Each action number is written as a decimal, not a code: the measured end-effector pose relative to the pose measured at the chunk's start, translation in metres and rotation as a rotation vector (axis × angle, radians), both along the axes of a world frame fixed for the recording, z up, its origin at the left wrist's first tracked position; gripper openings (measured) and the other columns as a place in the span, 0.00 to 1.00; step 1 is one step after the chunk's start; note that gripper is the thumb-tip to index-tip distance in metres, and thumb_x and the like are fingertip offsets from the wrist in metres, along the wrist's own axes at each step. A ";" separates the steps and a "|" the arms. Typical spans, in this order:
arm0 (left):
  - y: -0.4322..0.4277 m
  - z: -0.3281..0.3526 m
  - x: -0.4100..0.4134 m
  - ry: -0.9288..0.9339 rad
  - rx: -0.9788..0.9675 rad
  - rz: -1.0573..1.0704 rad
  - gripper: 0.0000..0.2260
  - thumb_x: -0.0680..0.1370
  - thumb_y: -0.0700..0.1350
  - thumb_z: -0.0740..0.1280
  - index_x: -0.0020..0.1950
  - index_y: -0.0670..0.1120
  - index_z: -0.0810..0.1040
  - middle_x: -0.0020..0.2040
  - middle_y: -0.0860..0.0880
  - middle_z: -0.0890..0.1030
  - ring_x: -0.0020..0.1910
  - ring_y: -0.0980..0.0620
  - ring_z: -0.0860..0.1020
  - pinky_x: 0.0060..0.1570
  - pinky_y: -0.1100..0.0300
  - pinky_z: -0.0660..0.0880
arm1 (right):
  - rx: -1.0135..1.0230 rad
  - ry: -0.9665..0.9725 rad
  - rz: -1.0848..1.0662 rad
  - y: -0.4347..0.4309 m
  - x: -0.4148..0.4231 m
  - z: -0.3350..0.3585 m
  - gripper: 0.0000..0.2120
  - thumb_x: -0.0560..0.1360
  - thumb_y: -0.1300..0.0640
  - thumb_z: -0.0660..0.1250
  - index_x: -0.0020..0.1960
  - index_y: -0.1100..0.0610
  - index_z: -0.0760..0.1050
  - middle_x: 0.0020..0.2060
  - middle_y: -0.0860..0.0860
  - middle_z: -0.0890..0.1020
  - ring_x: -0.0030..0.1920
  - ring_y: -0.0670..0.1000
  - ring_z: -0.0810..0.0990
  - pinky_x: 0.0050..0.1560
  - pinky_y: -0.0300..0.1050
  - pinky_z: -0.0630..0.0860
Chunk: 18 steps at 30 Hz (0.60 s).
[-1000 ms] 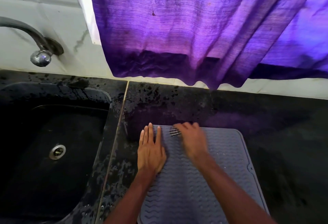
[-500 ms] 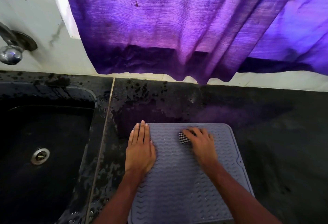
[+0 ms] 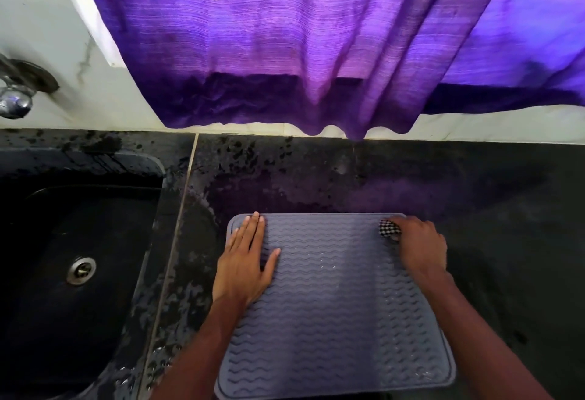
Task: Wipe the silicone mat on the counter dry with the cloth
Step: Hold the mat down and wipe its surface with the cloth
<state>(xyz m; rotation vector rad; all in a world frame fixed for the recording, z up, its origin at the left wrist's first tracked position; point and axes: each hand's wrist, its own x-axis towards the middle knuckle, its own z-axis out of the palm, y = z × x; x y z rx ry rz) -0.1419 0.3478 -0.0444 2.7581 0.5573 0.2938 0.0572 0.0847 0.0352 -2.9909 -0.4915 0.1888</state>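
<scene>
A grey silicone mat (image 3: 332,304) with wavy ridges lies flat on the black counter (image 3: 493,209). Small water drops glint on its middle and right side. My left hand (image 3: 247,260) lies flat with straight fingers on the mat's far left corner. My right hand (image 3: 418,247) is at the mat's far right corner, fingers curled over a bunched black-and-white checked cloth (image 3: 388,229) pressed on the mat. Most of the cloth is hidden under that hand.
A black sink (image 3: 63,273) with a metal drain (image 3: 80,270) sits left of the mat, a tap (image 3: 14,100) above it. Water spots cover the counter between sink and mat. A purple curtain (image 3: 316,51) hangs over the back wall.
My right hand has slid the cloth rightward along the mat's far edge, from near the left hand to the far right corner. The left hand stays flat on the mat.
</scene>
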 end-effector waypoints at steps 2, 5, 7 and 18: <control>0.001 0.001 0.001 0.005 -0.004 0.000 0.32 0.83 0.61 0.55 0.80 0.43 0.65 0.80 0.47 0.64 0.80 0.50 0.62 0.77 0.51 0.64 | 0.170 -0.028 0.129 0.025 -0.011 0.002 0.20 0.70 0.65 0.64 0.58 0.49 0.80 0.51 0.52 0.82 0.51 0.59 0.80 0.50 0.52 0.77; 0.003 0.001 0.001 0.024 -0.008 -0.007 0.31 0.84 0.62 0.53 0.81 0.45 0.63 0.81 0.50 0.61 0.80 0.52 0.59 0.78 0.52 0.61 | 0.319 0.010 0.393 0.071 -0.041 -0.014 0.26 0.61 0.68 0.66 0.57 0.52 0.80 0.48 0.52 0.83 0.48 0.59 0.81 0.48 0.52 0.79; 0.005 0.000 0.001 0.030 -0.002 -0.019 0.31 0.84 0.62 0.51 0.82 0.46 0.62 0.82 0.50 0.60 0.81 0.52 0.58 0.78 0.53 0.60 | 0.243 0.044 0.464 0.093 -0.064 -0.022 0.23 0.67 0.64 0.66 0.60 0.48 0.77 0.53 0.48 0.81 0.53 0.57 0.78 0.51 0.52 0.76; 0.007 0.002 0.000 0.050 0.015 -0.055 0.32 0.83 0.62 0.54 0.82 0.46 0.59 0.83 0.49 0.59 0.81 0.51 0.57 0.79 0.51 0.57 | 0.157 -0.060 0.446 0.028 -0.036 -0.023 0.25 0.65 0.63 0.72 0.59 0.44 0.78 0.54 0.45 0.80 0.53 0.56 0.77 0.45 0.52 0.72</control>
